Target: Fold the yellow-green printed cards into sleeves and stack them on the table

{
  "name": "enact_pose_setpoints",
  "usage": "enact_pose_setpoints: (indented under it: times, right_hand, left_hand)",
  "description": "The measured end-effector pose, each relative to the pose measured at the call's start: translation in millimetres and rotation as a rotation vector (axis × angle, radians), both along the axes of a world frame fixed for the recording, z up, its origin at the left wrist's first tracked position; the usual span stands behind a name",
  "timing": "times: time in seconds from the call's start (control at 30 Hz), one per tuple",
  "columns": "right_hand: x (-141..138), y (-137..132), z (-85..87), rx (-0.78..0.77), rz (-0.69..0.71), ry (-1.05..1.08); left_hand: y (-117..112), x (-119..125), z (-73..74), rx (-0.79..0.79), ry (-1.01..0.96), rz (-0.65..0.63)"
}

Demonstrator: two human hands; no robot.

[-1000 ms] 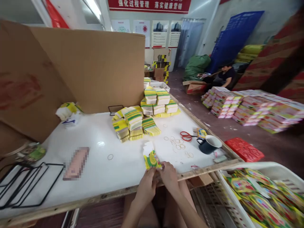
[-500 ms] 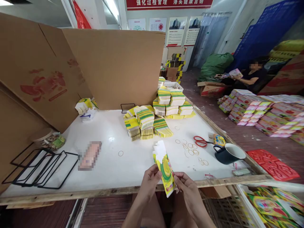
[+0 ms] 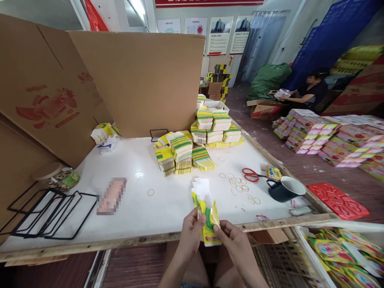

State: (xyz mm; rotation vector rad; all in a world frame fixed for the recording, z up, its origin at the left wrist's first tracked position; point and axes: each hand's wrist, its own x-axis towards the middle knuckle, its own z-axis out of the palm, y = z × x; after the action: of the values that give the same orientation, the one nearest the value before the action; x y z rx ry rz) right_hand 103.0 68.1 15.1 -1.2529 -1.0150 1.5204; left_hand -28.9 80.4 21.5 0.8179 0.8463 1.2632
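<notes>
A small yellow and green printed carton [image 3: 210, 218] with white flaps at its far end is held over the table's front edge. My left hand [image 3: 191, 229] pinches its left side between thumb and fingers. On its right side, my right hand [image 3: 235, 242] grips the lower part, thumb on the printed face. The carton looks partly opened out, with its panels spread. Beyond it, stacks of flat yellow and green cartons [image 3: 180, 150] lie on the white table [image 3: 129, 224].
Rubber bands [image 3: 240, 188], red scissors [image 3: 250, 175] and a dark mug [image 3: 285, 190] are to the right. Black wire frames [image 3: 60, 216], a jar [image 3: 57, 176] and a phone-like pink object [image 3: 111, 196] are left. A crate of cartons [image 3: 345, 252] stands lower right. A co-worker [image 3: 312, 92] sits beyond.
The carton has turned and its panels have spread wider. My right thumb has shifted onto its front face. The view has shifted slightly; the co-worker's hands have lowered.
</notes>
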Motion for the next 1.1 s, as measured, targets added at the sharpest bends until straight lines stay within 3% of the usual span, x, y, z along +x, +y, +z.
enact_pose_setpoints:
  times: [0.13,0.27,0.43,0.63,0.8,0.93,1.1]
  right_hand:
    - [-2.4,-3.8,-3.5,0.084,-0.050,-0.209]
    - [1.3,-2.9,-7.1,0.139,-0.054,-0.333]
    - [11.6,-0.9,-1.5,0.163,-0.002,-0.162]
    - [24.2,-2.5,11.1,0.178,0.141,-0.120]
    - [28.3,-0.3,13.0,0.260,0.129,-0.284]
    - [23.4,1.5,13.4,0.247,0.014,-0.201]
    - [29.6,3.9,19.6,0.362,0.085,-0.290]
  left_hand:
    - [-0.2,2.0,-6.6,-0.030,0.044,0.063]
    - [-6.1,-2.6,-2.1,-0.032,0.112,0.112]
    - [-12.8,-15.7,8.9,0.016,0.222,-0.168]
    - [-14.7,-24.9,14.3,-0.039,0.017,-0.361]
    - [-20.2,-21.8,12.3,-0.059,-0.015,-0.384]
    - [-18.7,-21.1,12.7,-0.013,-0.003,-0.397]
    - [-12.5,-23.1,9.1,0.043,0.121,-0.340]
